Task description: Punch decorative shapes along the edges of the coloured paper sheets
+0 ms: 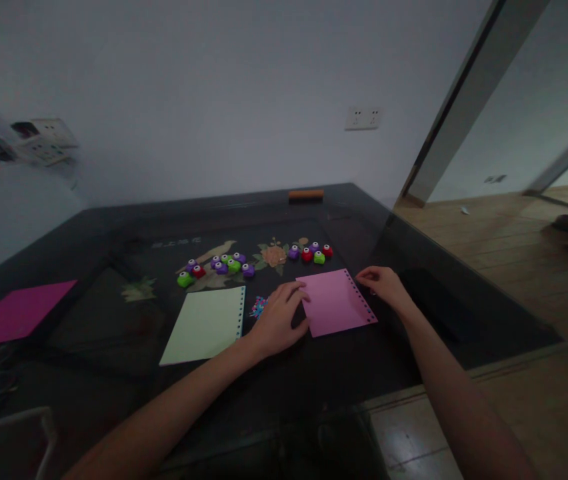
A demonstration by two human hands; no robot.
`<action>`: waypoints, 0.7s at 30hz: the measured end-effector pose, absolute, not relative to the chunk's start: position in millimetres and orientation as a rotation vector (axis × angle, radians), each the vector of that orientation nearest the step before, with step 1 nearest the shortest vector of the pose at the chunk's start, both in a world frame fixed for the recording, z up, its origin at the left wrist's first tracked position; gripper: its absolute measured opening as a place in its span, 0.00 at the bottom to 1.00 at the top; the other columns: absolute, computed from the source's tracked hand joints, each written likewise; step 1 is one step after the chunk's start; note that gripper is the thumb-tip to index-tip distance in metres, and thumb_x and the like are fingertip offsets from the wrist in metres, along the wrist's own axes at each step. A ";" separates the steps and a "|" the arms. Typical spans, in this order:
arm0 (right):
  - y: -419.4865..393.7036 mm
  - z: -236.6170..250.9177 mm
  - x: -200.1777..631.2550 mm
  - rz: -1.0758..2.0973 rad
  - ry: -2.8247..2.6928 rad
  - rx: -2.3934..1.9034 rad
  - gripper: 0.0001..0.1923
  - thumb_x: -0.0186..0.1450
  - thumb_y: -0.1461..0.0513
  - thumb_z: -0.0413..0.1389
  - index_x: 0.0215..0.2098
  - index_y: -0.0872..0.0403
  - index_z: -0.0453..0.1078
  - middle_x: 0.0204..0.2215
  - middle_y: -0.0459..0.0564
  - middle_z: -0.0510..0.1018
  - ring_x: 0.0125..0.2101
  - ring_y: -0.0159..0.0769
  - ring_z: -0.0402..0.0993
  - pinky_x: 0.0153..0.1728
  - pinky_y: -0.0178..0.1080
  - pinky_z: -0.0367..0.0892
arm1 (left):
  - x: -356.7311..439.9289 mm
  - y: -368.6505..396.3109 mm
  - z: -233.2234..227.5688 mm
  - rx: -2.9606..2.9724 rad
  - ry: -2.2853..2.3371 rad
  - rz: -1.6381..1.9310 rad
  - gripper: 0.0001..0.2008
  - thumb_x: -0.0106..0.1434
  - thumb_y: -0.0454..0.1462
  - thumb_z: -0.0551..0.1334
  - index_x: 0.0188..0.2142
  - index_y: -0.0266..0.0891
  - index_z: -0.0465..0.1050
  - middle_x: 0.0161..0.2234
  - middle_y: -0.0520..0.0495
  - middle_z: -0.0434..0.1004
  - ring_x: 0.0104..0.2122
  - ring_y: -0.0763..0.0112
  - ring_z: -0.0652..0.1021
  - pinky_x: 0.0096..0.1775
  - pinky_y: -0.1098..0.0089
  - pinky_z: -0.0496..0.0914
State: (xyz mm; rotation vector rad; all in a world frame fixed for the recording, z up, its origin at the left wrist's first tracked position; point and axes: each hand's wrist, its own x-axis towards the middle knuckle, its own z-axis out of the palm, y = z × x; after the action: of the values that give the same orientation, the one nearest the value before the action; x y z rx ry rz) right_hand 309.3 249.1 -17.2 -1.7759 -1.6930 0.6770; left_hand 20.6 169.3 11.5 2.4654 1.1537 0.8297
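Our left hand (277,320) lies flat, fingers spread, pinning the near-left edge of the thin pink paper sheet with a punched right border (337,303) to the dark glossy desk (114,333). Our right hand (384,283) pinches something at its far-right corner; fingers curled, grip unclear. 1 pale green sheet (207,325) lies left; small rounded plastic punches (219,267) sit beyond.

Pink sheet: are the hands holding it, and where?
Not lifted: left hand presses the pink sheet flat at its left edge; right hand touches its punched right edge.
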 end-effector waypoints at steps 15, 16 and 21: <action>241.8 15.4 265.2 0.338 -1.774 -1.508 0.10 0.58 0.58 0.54 0.32 0.55 0.74 0.30 0.51 0.78 0.31 0.38 0.74 0.34 0.40 0.67 | -193.5 197.6 -14.2 2.288 1.749 0.891 0.12 0.61 0.40 0.54 0.43 0.39 0.67 0.43 0.43 0.73 0.45 0.59 0.73 0.49 0.59 0.66; 239.9 22.2 250.5 0.358 -1.813 -1.445 0.10 0.59 0.58 0.54 0.33 0.55 0.74 0.32 0.51 0.78 0.32 0.38 0.74 0.35 0.39 0.67 | -195.9 198.2 -15.1 2.293 1.734 0.876 0.13 0.61 0.41 0.54 0.43 0.39 0.67 0.43 0.43 0.73 0.46 0.60 0.73 0.49 0.59 0.66; 233.1 39.9 151.6 0.524 -2.180 -1.177 0.06 0.60 0.64 0.54 0.34 0.55 0.73 0.33 0.50 0.78 0.34 0.35 0.74 0.35 0.37 0.67 | -201.5 200.2 -16.1 2.302 1.682 0.764 0.17 0.58 0.45 0.58 0.45 0.39 0.68 0.46 0.42 0.73 0.49 0.57 0.71 0.51 0.57 0.64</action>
State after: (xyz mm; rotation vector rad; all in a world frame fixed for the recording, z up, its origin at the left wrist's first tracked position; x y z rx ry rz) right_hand 151.6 233.1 39.9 -1.1771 -2.1801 0.5237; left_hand -201.5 200.2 -16.1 2.3018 1.6815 0.7645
